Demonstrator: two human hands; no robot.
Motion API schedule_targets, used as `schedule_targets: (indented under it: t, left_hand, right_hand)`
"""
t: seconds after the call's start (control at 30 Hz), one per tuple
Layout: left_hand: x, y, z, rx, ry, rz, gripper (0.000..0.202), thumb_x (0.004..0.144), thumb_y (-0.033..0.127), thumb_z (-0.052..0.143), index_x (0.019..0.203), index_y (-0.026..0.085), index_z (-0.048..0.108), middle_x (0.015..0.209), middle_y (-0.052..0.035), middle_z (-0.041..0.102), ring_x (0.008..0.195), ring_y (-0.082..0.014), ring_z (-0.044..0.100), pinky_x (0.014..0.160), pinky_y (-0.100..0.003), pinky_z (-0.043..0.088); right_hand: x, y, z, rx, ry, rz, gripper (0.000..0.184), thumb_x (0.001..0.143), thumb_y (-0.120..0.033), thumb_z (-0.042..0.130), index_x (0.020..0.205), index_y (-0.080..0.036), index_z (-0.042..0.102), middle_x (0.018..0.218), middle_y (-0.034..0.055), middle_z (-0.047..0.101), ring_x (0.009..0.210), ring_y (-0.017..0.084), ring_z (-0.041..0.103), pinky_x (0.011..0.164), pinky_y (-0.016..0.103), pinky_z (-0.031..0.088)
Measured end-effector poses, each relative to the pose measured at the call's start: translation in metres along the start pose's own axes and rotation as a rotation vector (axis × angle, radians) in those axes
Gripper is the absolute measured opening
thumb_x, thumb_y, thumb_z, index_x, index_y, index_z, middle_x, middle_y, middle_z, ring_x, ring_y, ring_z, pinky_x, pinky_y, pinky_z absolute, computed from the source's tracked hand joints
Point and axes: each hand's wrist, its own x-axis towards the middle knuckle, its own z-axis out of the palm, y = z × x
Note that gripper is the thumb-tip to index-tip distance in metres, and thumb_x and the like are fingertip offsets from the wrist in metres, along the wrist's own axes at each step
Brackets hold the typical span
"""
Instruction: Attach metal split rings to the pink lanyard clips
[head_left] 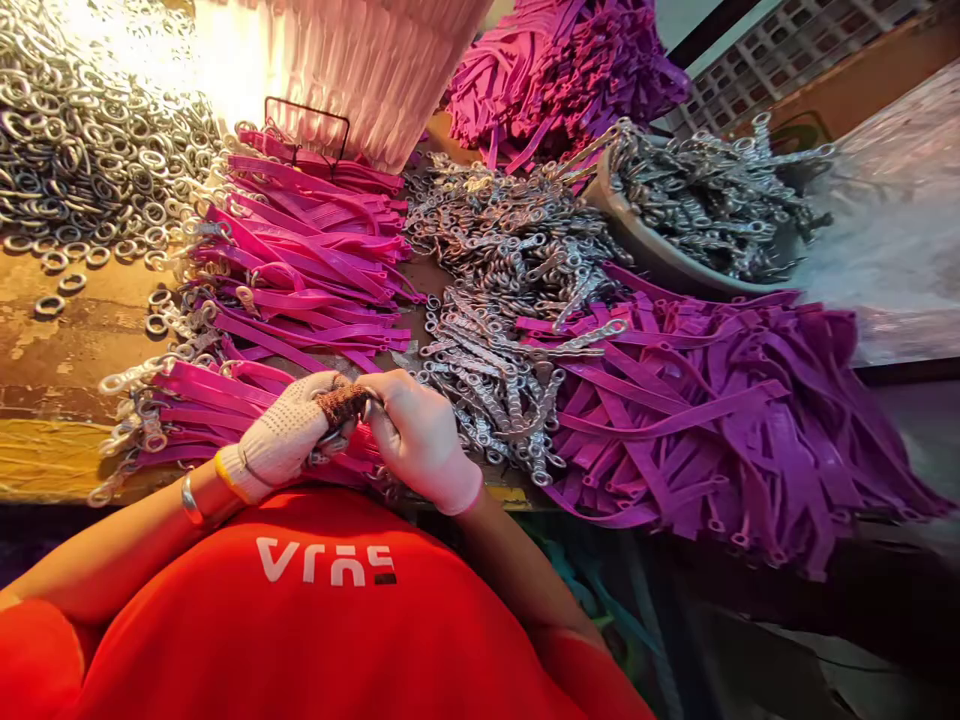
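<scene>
My left hand (289, 435) wears a knitted white glove with a dark brown worn thumb part. Its fingers are closed on a short metal chain (321, 456), mostly hidden by the gloves. Touching it from the other side is my right hand (420, 435), in a smooth white glove, its thumb and fingers pinched on the chain. Beneath and to the left of both hands lie pink straps (217, 405) with chains at their left ends. A heap of loose short chains (480, 370) lies just beyond my right hand.
Metal rings (97, 150) pile up at the far left. Purple straps (690, 430) cover the right side, with another purple strap pile (562, 80) at the back. A round tub (637, 225) is heaped with chains. A ribbed translucent sheet (360, 70) stands behind the pink straps.
</scene>
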Motion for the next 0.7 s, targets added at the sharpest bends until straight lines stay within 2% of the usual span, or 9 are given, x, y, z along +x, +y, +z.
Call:
schedule_targets:
  t: [0.17,0.27,0.37,0.47,0.6,0.7]
  left_hand:
    - [-0.001,-0.002,-0.003,-0.037,-0.009,0.025,0.036,0.085,0.044,0.073,0.076,0.017,0.052,0.064,0.0048,0.047,0.052,-0.0065,0.039,0.047,-0.018,0.034]
    - [-0.002,0.001,-0.006,-0.022,-0.043,-0.007,0.035,0.086,0.045,0.072,0.077,0.017,0.053,0.062,0.0049,0.046,0.052,-0.0071,0.037,0.046,-0.018,0.031]
    - [-0.004,0.005,-0.007,0.037,-0.063,-0.032,0.034,0.087,0.044,0.07,0.075,0.016,0.054,0.06,0.0045,0.044,0.051,-0.0073,0.036,0.045,-0.019,0.028]
    - [-0.003,0.009,-0.005,-0.047,-0.087,-0.104,0.029,0.086,0.04,0.069,0.077,0.016,0.056,0.06,0.0044,0.044,0.05,-0.0074,0.035,0.046,-0.019,0.029]
    - [-0.001,0.011,-0.004,-0.079,-0.152,-0.182,0.028,0.082,0.036,0.069,0.071,0.015,0.054,0.056,0.0054,0.039,0.047,-0.0063,0.028,0.043,-0.019,0.024]
    - [-0.004,0.016,-0.005,0.033,-0.088,-0.115,0.028,0.086,0.041,0.066,0.079,0.016,0.058,0.058,0.0048,0.043,0.047,-0.0072,0.031,0.043,-0.019,0.024]
  right_hand:
    - [-0.001,-0.008,-0.007,-0.191,-0.039,0.044,0.021,0.098,-0.027,0.046,0.106,-0.019,0.065,0.092,0.0069,0.069,0.084,0.021,0.064,0.072,0.031,0.047]
    - [-0.003,-0.013,-0.006,-0.219,-0.032,0.058,0.024,0.097,-0.025,0.047,0.113,-0.019,0.063,0.099,0.0079,0.069,0.086,0.021,0.064,0.073,0.032,0.047]
    - [-0.005,-0.016,-0.002,-0.196,-0.002,0.03,0.035,0.093,-0.018,0.046,0.127,-0.017,0.057,0.112,0.0109,0.067,0.097,0.023,0.063,0.08,0.034,0.048]
    - [-0.007,-0.017,0.001,-0.204,0.068,-0.005,0.041,0.091,-0.015,0.044,0.13,-0.014,0.054,0.114,0.0123,0.066,0.099,0.025,0.061,0.082,0.036,0.048]
    - [-0.01,-0.014,0.001,-0.228,0.124,-0.027,0.033,0.093,-0.019,0.045,0.123,-0.017,0.059,0.106,0.0096,0.067,0.093,0.023,0.061,0.08,0.034,0.046]
    - [-0.012,-0.012,-0.004,-0.281,0.101,-0.007,0.026,0.095,-0.024,0.045,0.11,-0.018,0.065,0.096,0.0082,0.069,0.083,0.022,0.06,0.073,0.033,0.041]
